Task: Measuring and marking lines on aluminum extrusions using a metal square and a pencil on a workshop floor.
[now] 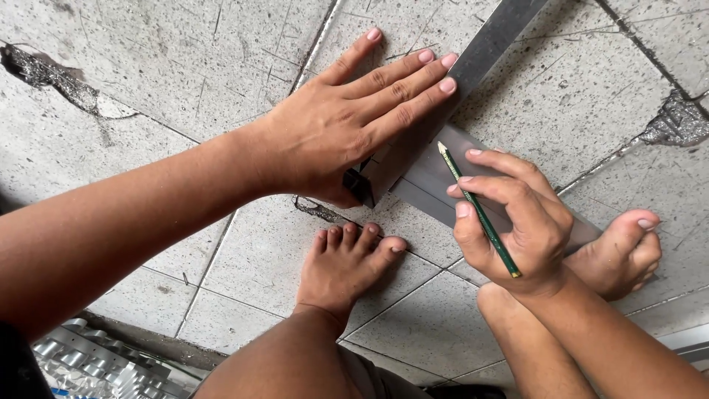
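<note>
1. Left hand: flat, palm down, fingers straight and close together. It presses on a dark metal bar that runs from the top edge down to the frame's middle. It grips nothing.
2. Right hand: fingers curled round a green pencil, held in a writing grip. The sharpened tip points up and left, at or just above a grey strip; whether it touches cannot be told.
3. Grey strip: lies flat on the floor, crossing under the bar's lower end at about a right angle. It runs down and right beneath the right hand.
4. Bar end: a dark hollow end shows just below the left hand's thumb.
5. Left foot: bare, on the tiles, just below the crossing.
6. Right foot: bare, resting at the strip's far right end.
7. Floor: speckled grey tiles, scratched, with cracked patches at the upper left and right.
8. Lower left corner: shiny ribbed metal parts, well apart from both hands.
</note>
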